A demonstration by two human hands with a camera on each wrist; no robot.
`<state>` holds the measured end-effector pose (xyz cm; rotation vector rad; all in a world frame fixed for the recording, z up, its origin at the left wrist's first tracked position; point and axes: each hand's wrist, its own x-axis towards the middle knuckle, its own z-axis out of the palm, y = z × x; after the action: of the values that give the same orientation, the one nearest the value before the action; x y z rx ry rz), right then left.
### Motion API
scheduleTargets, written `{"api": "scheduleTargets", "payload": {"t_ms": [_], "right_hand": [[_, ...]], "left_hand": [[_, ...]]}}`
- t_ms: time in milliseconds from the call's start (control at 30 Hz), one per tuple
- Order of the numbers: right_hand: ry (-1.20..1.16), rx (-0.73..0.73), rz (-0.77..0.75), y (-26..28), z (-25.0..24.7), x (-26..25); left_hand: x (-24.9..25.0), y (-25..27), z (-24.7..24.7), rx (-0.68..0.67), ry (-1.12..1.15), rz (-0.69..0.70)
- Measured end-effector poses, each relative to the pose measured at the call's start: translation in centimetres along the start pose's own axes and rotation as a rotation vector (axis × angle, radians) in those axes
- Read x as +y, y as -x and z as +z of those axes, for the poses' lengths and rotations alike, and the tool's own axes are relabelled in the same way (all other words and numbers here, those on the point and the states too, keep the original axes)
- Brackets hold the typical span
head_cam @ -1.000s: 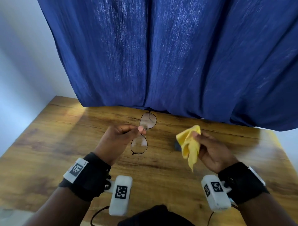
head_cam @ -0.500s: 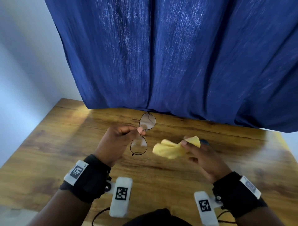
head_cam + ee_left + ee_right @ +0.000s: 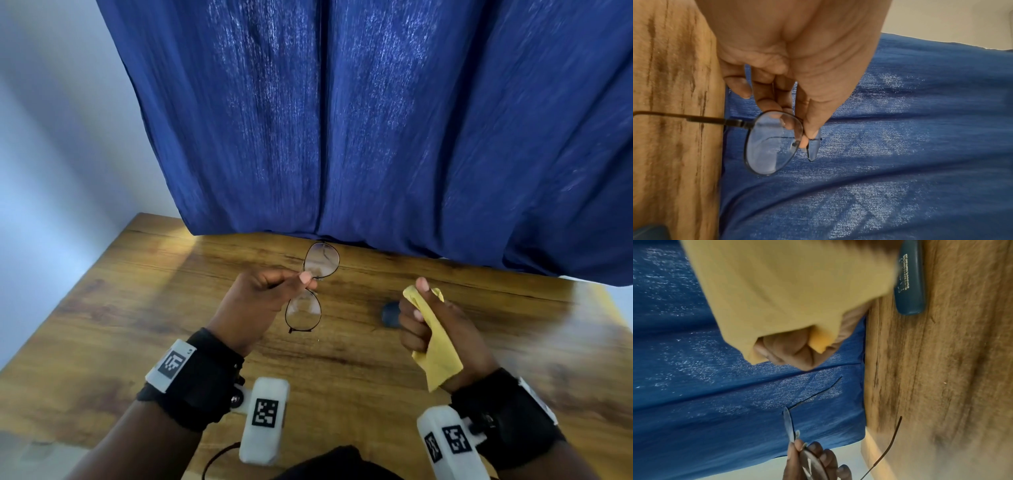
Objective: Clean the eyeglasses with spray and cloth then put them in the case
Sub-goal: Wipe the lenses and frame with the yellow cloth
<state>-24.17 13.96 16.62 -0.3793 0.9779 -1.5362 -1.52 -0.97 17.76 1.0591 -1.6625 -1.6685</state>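
Observation:
Thin dark-framed eyeglasses (image 3: pixel 312 286) hang above the wooden table (image 3: pixel 137 308), pinched at the bridge by my left hand (image 3: pixel 260 301) between thumb and fingers. The left wrist view shows one lens (image 3: pixel 772 144) face-on and an open temple arm pointing left. My right hand (image 3: pixel 431 325) grips a crumpled yellow cloth (image 3: pixel 435 346) a little to the right of the glasses, thumb up, apart from them. In the right wrist view the cloth (image 3: pixel 789 288) fills the upper half and the glasses (image 3: pixel 791 426) sit below. A dark blue case (image 3: pixel 909 280) lies on the table behind my right hand.
A blue curtain (image 3: pixel 376 120) hangs over the table's far edge. A pale wall (image 3: pixel 51 154) stands to the left. A dark object (image 3: pixel 335 462) lies at the near table edge between my wrists.
My right hand drew the yellow cloth back from the glasses to the right and bunched it upright in the fist. The left hand kept the glasses nearly still.

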Motion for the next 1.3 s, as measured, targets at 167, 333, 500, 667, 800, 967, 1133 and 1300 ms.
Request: {"api": "scheduleTargets", "payload": {"t_ms": [167, 333, 500, 667, 800, 967, 1133, 1300], "right_hand": [[0.320, 0.184, -0.077, 1.4, 1.9, -0.4], [0.891, 0.175, -0.391, 2.7, 3.8, -0.5], [1.390, -0.057, -0.855, 2.3, 4.1, -0.1], [1.646, -0.079, -0.924, 1.7, 3.5, 0.6], [1.698, 0.005, -0.939, 1.8, 2.7, 0.9], [1.705, 0.065, -0.981, 2.7, 2.5, 0.9], [1.731, 0.125, -0.995, 3.0, 2.0, 0.6], [1.796, 0.063, -1.067, 3.5, 2.2, 0.8]], "left_hand": [[0.0, 0.8, 0.3, -0.023, 0.025, 0.020], [0.6, 1.5, 0.2, -0.055, 0.036, 0.048], [1.3, 2.1, 0.4, -0.122, 0.037, 0.073], [1.5, 2.4, 0.8, -0.184, 0.071, 0.111], [1.4, 2.7, 0.7, -0.180, 0.004, 0.159], [1.2, 3.1, 0.5, -0.191, -0.032, 0.193], [1.4, 3.2, 0.6, -0.241, -0.050, 0.221], [1.3, 3.0, 0.7, -0.257, -0.099, 0.229]]}}
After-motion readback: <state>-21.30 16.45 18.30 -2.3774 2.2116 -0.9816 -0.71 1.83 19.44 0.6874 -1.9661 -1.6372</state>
